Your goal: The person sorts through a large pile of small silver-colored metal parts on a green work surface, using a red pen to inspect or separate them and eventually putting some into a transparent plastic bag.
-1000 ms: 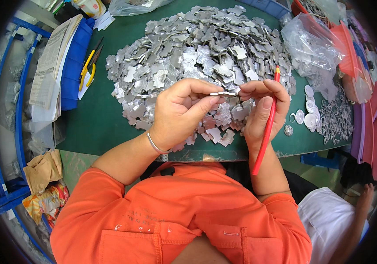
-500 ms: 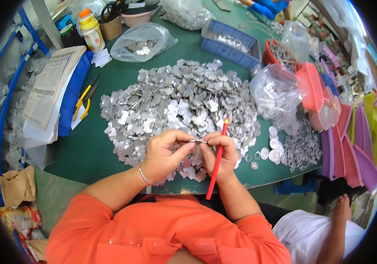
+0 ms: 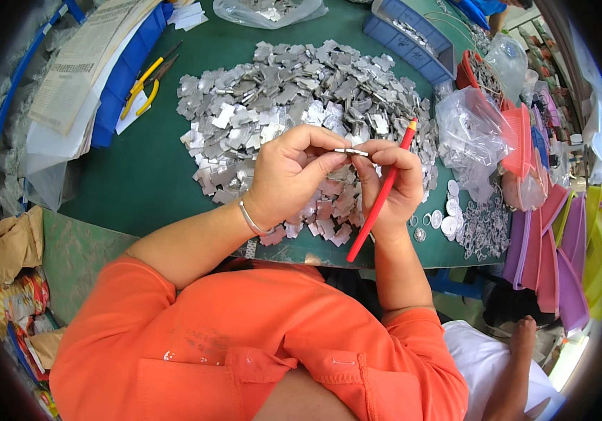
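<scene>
Between the fingertips of both hands I hold a small flat silver metal piece, seen edge-on. My left hand pinches one end with thumb and forefinger, and a bracelet circles that wrist. The other end is pinched by my right hand, which also carries a red pencil slanting between its fingers, its yellowish tip upward. Under and beyond both hands spreads a large heap of flat, notched silver metal pieces on the green table.
Right of the heap lie round silver discs, many small rings and a clear plastic bag. A blue bin stands behind. Yellow-handled pliers and a newspaper are at left. A person in white sits close on my right.
The view has shifted, so the table and my hands appear higher in the picture. Both hands still pinch the metal piece, and the red pencil stays in my right hand.
</scene>
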{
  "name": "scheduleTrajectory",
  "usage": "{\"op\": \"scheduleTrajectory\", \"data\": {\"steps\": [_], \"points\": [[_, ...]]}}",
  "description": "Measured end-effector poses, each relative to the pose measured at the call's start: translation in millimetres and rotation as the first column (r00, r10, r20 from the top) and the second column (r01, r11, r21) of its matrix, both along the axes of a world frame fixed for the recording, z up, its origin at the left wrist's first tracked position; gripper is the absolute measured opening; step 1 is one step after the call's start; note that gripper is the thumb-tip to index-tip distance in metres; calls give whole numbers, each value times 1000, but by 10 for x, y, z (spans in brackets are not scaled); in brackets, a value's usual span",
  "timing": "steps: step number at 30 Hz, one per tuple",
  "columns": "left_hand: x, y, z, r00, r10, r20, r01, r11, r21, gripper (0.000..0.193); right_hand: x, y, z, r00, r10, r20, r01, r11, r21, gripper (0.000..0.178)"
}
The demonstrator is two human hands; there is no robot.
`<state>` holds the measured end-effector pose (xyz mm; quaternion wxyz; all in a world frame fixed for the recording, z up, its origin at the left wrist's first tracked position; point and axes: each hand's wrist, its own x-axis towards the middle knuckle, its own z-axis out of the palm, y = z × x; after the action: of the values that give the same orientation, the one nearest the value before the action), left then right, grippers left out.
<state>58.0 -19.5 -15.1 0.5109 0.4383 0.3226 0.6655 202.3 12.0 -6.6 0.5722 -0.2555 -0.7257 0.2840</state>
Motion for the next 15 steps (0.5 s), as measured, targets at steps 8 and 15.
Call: {"op": "scheduleTrajectory", "data": {"steps": [8,15], "points": [[-33,11,-79,968,95,-232,-50,980,193,18,6,21,-155,996,15,-84,-13,1000,27,30],[-5,28,51,994,-65,84,79,980,-184,13,7,68,-172,982,-186,-46,188,981,54,32]]}}
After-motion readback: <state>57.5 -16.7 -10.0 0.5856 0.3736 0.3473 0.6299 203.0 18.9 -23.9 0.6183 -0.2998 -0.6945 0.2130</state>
